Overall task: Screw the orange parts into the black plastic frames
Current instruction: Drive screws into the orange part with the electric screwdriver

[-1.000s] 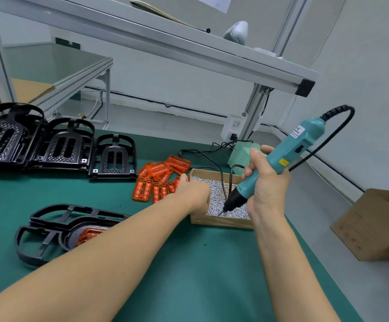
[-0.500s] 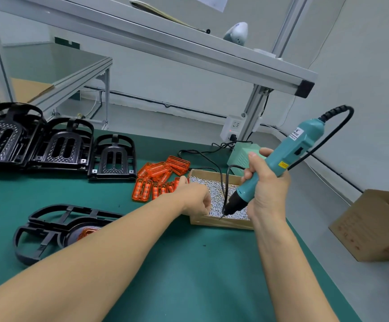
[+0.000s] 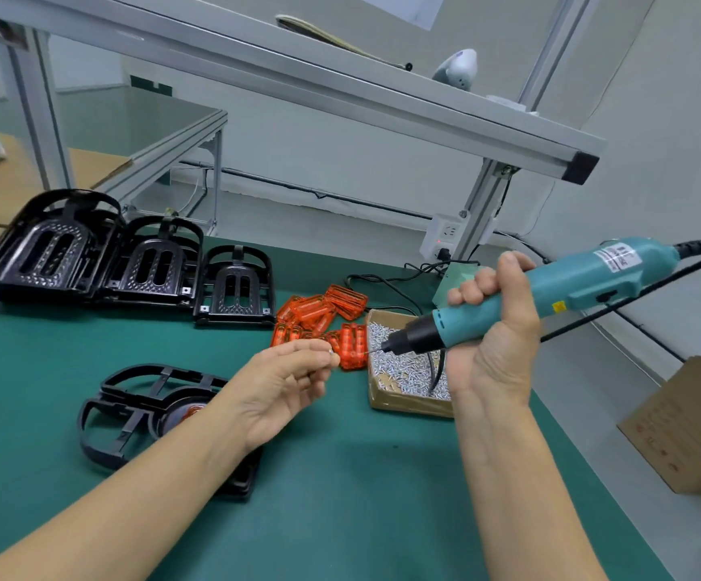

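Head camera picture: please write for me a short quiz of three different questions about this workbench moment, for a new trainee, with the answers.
1. True or false: the right hand holds the teal electric screwdriver.
2. What does the left hand pinch at its fingertips?
A. an orange part
B. a small screw
C. a black frame
3. Fill in: the loose screws lie in a shallow ____ box on the green mat.

Key
1. True. Its fingers are curled round the body, and the tip points left toward the other hand.
2. B. A small screw shows between the fingertips. The orange parts lie in a pile, and the near black frame lies under the forearm.
3. cardboard
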